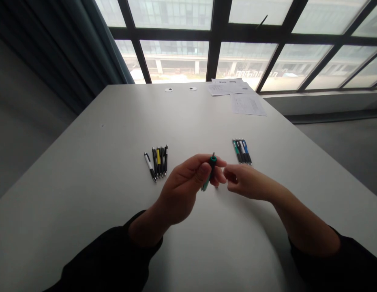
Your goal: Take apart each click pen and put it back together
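Note:
My left hand (185,184) grips the barrel of a green pen (206,183) with a black section near its upper end. That end points up and away from me, and a thin refill tip sticks out of its green rim. Just to the right, my right hand (245,180) is closed, thumb and fingers curled together close to the left fingertips. Whatever it may hold is hidden. Both hands are above the white table (194,251).
Left of centre lies a group of pens (159,162), mostly black, one yellow, one white. Right of centre is a row of several pens (242,151) in green, black, white and blue. Printed papers (247,104) and two white discs (169,90) lie at the far edge by the window.

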The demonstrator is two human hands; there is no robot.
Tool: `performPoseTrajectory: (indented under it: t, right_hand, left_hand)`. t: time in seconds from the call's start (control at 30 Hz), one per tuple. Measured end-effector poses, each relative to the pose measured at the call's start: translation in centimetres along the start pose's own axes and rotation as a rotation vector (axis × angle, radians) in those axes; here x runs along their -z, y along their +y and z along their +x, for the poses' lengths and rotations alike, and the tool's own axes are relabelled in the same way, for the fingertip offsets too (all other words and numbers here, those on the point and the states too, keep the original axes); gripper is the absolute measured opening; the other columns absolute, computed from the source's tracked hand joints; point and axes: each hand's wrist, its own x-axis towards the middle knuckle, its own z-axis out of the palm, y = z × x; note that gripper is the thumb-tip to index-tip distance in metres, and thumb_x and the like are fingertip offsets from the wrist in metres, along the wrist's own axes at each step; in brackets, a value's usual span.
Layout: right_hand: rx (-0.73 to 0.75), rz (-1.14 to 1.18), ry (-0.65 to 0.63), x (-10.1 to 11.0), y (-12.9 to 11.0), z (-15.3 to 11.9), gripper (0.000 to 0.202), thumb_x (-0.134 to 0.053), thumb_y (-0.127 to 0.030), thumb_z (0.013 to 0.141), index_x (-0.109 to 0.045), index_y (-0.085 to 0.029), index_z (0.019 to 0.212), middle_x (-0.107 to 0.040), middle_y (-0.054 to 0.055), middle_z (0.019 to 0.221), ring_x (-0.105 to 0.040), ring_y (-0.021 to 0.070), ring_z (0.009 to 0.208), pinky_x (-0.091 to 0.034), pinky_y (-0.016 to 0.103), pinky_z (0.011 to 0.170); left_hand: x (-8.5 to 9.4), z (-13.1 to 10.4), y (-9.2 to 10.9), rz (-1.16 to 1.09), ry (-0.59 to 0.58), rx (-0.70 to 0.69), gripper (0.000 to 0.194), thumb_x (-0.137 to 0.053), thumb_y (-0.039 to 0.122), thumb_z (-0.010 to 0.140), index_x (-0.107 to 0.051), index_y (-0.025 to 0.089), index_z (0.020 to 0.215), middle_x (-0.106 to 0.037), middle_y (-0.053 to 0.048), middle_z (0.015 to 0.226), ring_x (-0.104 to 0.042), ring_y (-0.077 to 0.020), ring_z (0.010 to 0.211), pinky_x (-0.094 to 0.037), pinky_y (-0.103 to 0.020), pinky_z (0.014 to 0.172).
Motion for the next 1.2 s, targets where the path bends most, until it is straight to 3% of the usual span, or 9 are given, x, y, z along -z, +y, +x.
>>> performPoseTrajectory:
  t: [0.13, 0.2, 0.33, 0.5, 0.8, 1.2]
  right_hand:
    - [0.208, 0.593, 0.196, 2.3, -0.7, -2.0, 0.01, -0.066, -0.01, 0.081, -0.061, -0.019, 0.084, -0.062, -0.002, 0.073, -0.056, 0.012, 0.063, -0.046, 0.025, 0.057]
    - [0.297, 0.738, 0.317, 3.0, -1.4, -3.3, 0.015, -0.069, -0.006, 0.081, -0.062, -0.02, 0.085, -0.064, -0.001, 0.077, -0.06, 0.0123, 0.063, -0.05, 0.026, 0.057]
    - [0.402, 0.859, 0.569, 3.4, -3.0, -5.0, 0.018, -0.072, -0.006, 0.084, -0.063, -0.021, 0.085, -0.066, 0.001, 0.082, -0.065, 0.0134, 0.059, -0.055, 0.028, 0.051]
    - [0.466, 0.85, 0.739, 2.9, -4.6, -5.6, 0.022, -0.076, -0.005, 0.083, -0.064, -0.022, 0.086, -0.067, 0.002, 0.084, -0.068, 0.0155, 0.066, -0.059, 0.03, 0.054]
    - [0.492, 0.797, 0.767, 2.5, -4.8, -5.6, 0.022, -0.076, -0.004, 0.083, -0.066, -0.023, 0.088, -0.068, 0.003, 0.086, -0.069, 0.0164, 0.069, -0.061, 0.031, 0.058]
    - [0.505, 0.671, 0.691, 2.3, -4.6, -5.4, 0.027, -0.075, 0.001, 0.08, -0.066, -0.022, 0.091, -0.07, 0.003, 0.088, -0.069, 0.0162, 0.077, -0.061, 0.028, 0.063]
  left_hand:
    - [-0.4, -0.3, 0.0, 0.225, 0.01, 0.035, 0.023, -0.062, 0.036, 0.099, -0.073, 0.018, 0.107, -0.074, -0.006, 0.087, -0.067, -0.0166, 0.083, -0.055, -0.03, 0.079]
    - [-0.7, -0.5, -0.1, 0.24, 0.004, 0.045, 0.021, -0.062, 0.034, 0.099, -0.072, 0.018, 0.109, -0.075, -0.006, 0.09, -0.068, -0.0158, 0.085, -0.055, -0.029, 0.081]
    - [-1.2, -0.7, -0.6, 0.269, 0.012, 0.07, 0.018, -0.065, 0.03, 0.098, -0.072, 0.018, 0.108, -0.077, -0.006, 0.095, -0.07, -0.0161, 0.088, -0.056, -0.029, 0.084]
    - [-1.5, -0.7, -0.5, 0.332, -0.014, 0.113, 0.014, -0.072, 0.025, 0.091, -0.074, 0.018, 0.103, -0.077, -0.005, 0.094, -0.07, -0.0158, 0.086, -0.057, -0.026, 0.081]
    - [-1.7, -0.5, -0.2, 0.355, -0.013, 0.127, 0.011, -0.073, 0.022, 0.089, -0.073, 0.017, 0.098, -0.076, -0.004, 0.091, -0.07, -0.0162, 0.084, -0.057, -0.027, 0.08]
    - [-1.6, -0.5, -0.3, 0.424, -0.01, 0.086, 0.012, -0.074, 0.021, 0.09, -0.074, 0.018, 0.101, -0.077, -0.002, 0.095, -0.07, -0.0135, 0.087, -0.056, -0.023, 0.083]
